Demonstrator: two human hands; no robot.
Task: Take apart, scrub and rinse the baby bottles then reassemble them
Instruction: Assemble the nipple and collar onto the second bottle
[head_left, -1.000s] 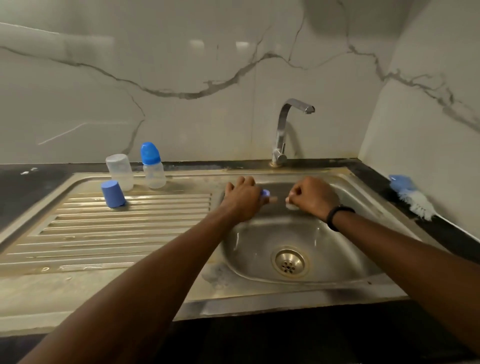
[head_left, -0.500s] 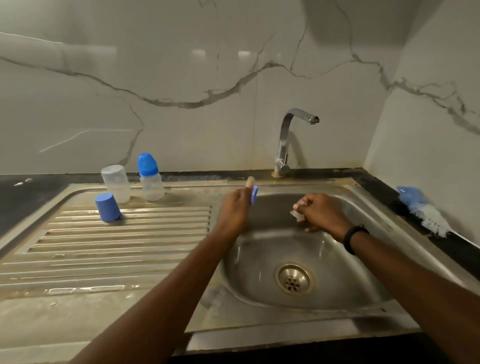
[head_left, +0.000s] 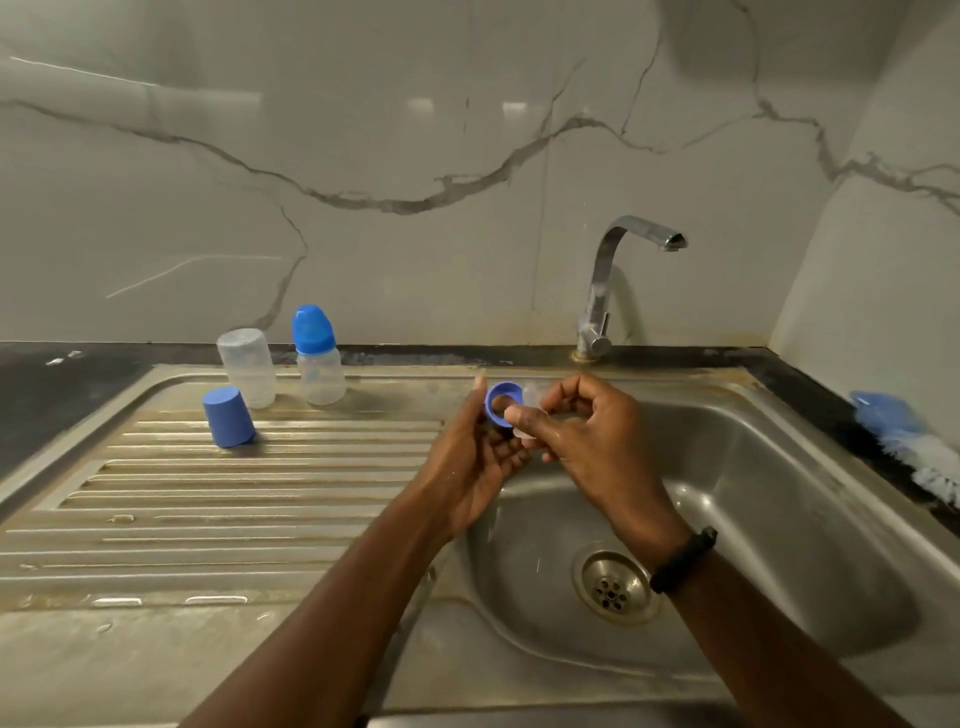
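From the head camera, your left hand (head_left: 475, 457) pinches the blue collar ring (head_left: 503, 404) between thumb and fingertips, above the sink basin's (head_left: 753, 493) left edge. Your right hand (head_left: 587, 431) pinches the clear teat (head_left: 530, 410), which touches the ring's right side. On the drainboard (head_left: 208, 519) stand an inverted clear bottle (head_left: 247, 368), a capped bottle (head_left: 317, 356) and a tilted blue cap (head_left: 228, 417). A brush (head_left: 909, 441) lies on the right counter.

home kitchen, steel sink (head_left: 810, 467) with ribbed drainboard (head_left: 234, 493), chrome tap (head_left: 613, 280), marble-look wall tiles (head_left: 363, 156)
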